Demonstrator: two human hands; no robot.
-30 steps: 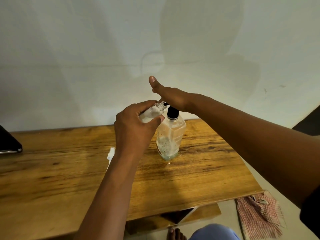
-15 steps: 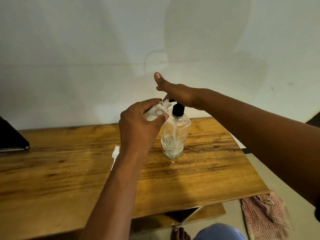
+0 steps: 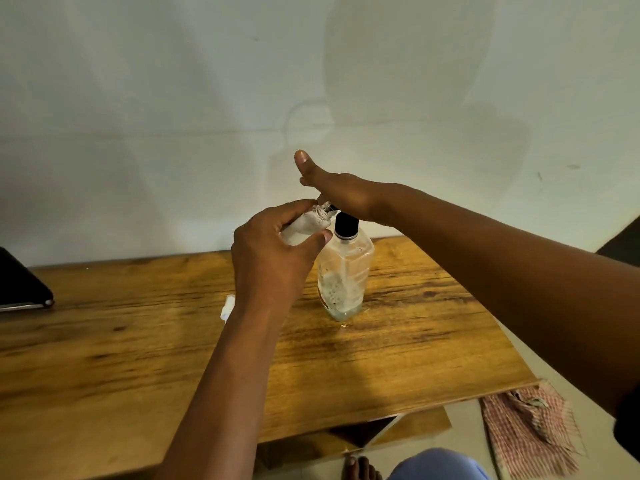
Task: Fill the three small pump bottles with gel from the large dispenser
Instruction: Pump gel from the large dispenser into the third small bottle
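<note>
The large clear dispenser (image 3: 344, 271) with a black pump collar stands upright on the wooden table (image 3: 138, 341), holding a little foamy gel at its bottom. My right hand (image 3: 337, 192) lies flat on the pump head, fingers straight and thumb raised. My left hand (image 3: 273, 261) grips a small clear bottle (image 3: 308, 225), tilted with its open neck at the pump's black spout. A small white pump cap (image 3: 227, 306) lies on the table behind my left wrist, mostly hidden.
A dark flat device (image 3: 20, 289) lies at the table's left edge. A checked cloth (image 3: 530, 431) lies on the floor at the lower right. A lower shelf (image 3: 381, 434) shows under the table's front edge, near a bare foot (image 3: 360, 467).
Both hands keep their hold at the pump. The view has shifted slightly, and the right hand sits a little lower on the pump head.
</note>
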